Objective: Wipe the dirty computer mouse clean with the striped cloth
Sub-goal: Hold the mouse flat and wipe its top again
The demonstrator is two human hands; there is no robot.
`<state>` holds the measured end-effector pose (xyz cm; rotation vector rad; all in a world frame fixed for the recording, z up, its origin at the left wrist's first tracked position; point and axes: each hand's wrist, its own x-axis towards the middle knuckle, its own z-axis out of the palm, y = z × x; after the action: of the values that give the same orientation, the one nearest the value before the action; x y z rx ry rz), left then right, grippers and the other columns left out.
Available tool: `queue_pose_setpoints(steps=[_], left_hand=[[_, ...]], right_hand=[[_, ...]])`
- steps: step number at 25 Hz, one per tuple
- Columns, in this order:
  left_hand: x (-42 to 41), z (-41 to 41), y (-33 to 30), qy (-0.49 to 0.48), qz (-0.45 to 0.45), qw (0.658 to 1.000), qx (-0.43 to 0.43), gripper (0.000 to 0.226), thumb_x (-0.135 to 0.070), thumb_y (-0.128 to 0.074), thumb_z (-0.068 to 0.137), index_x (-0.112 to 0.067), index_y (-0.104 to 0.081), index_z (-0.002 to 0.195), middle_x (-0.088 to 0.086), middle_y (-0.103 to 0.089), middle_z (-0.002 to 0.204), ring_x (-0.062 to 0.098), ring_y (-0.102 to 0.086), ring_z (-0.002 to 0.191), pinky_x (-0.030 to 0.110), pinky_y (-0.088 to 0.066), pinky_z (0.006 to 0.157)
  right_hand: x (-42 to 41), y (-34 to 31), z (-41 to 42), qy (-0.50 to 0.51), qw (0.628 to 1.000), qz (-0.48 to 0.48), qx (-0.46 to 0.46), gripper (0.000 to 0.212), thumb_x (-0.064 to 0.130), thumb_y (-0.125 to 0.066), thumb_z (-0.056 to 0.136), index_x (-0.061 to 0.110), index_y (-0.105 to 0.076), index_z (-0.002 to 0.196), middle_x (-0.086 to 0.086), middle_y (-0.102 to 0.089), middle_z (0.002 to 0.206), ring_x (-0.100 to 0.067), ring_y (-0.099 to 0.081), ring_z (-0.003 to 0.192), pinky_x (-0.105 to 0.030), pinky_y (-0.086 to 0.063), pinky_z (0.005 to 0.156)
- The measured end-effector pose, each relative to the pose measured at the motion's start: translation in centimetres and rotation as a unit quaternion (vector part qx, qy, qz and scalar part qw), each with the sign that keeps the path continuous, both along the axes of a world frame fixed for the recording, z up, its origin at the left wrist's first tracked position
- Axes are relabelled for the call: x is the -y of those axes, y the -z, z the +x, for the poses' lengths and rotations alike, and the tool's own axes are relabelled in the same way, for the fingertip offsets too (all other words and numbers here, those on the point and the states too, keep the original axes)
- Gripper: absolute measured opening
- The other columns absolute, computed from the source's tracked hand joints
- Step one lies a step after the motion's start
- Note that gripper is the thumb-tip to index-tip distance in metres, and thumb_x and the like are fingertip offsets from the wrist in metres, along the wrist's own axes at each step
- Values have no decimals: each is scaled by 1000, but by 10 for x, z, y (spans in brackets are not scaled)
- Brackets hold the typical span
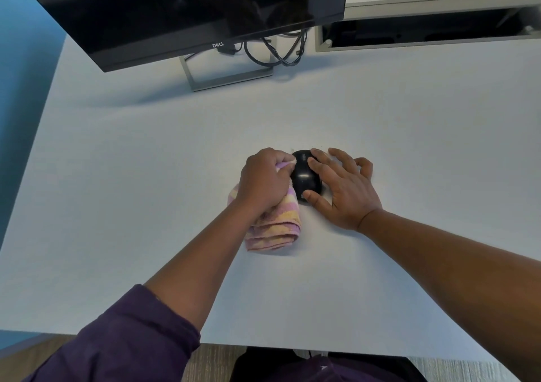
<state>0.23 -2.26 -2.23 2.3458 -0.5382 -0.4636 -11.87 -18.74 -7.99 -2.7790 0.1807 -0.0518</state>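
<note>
Both hands are seen at the middle of the white desk, one on either side of the black computer mouse. The left hand is curled into a fist around the striped cloth, and a bunched corner of that cloth is pressed against the far left side of the mouse. The remainder of the cloth, banded in pink, yellow and white, is folded into a thick roll that trails out from under the fist toward the near edge and lies on the desk. The right hand is laid flat and loosely spread beside the mouse: its thumb is set against the near right edge, and two fingertips are rested on the far right part of the top, so that nothing is gripped by it.

A dark purple sleeve is pushed up the left forearm, while the right forearm is bare. At the far left of the desk, a dark monitor is carried on a grey frame stand, and a tangle of black cables is draped just to the right of the stand.
</note>
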Motion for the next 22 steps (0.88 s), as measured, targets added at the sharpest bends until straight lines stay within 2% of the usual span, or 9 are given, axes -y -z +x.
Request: queue_pose_setpoints(steps=[4, 7, 9, 13, 18, 22], left_hand=[[-12, -19, 1, 50, -26, 998, 42, 14, -18, -68, 92, -20, -78, 102, -4, -72, 100, 15, -64, 94, 32, -52, 83], [0, -8, 3, 11, -24, 998, 51, 13, -15, -68, 91, -21, -77, 95, -6, -72, 94, 12, -63, 88, 33, -53, 80], [3, -11, 5, 3, -29, 997, 66, 14, -10, -66, 89, -19, -76, 93, -4, -71, 90, 16, -62, 87, 37, -53, 78], [-19, -36, 10, 115, -51, 986, 113, 12, -7, -64, 87, -15, -74, 90, -2, -65, 85, 21, -59, 82, 41, -50, 73], [-4, -23, 4, 43, -79, 994, 54, 8, -12, -68, 88, -18, -72, 91, -5, -68, 90, 16, -62, 85, 38, -52, 77], [-9, -26, 1, 118, -42, 990, 59, 6, -18, -65, 88, -21, -67, 93, -9, -64, 92, 14, -58, 85, 36, -51, 76]], right_hand=[[-1, 0, -1, -3, 1000, -2, -3, 67, 68, -35, 97, 26, -43, 148, 5, -39, 163, -34, -33, 147, -57, -25, 106], [0, -1, 1, -6, 1000, -2, -2, 67, 68, -34, 97, 26, -44, 148, 3, -40, 162, -34, -35, 146, -58, -25, 106], [-1, -1, 1, -5, 1000, 3, -1, 67, 67, -34, 97, 25, -44, 148, 2, -40, 162, -34, -35, 145, -58, -26, 106], [-1, -1, 0, -4, 1000, -2, -2, 68, 69, -33, 98, 25, -44, 149, 3, -38, 163, -33, -34, 146, -58, -27, 106], [0, 0, 1, -2, 1000, 1, 1, 68, 69, -33, 98, 25, -43, 148, 3, -38, 163, -33, -34, 146, -58, -27, 106], [0, 2, 1, -2, 1000, -1, 2, 67, 69, -34, 98, 25, -43, 149, 4, -38, 163, -32, -33, 147, -57, -25, 106]])
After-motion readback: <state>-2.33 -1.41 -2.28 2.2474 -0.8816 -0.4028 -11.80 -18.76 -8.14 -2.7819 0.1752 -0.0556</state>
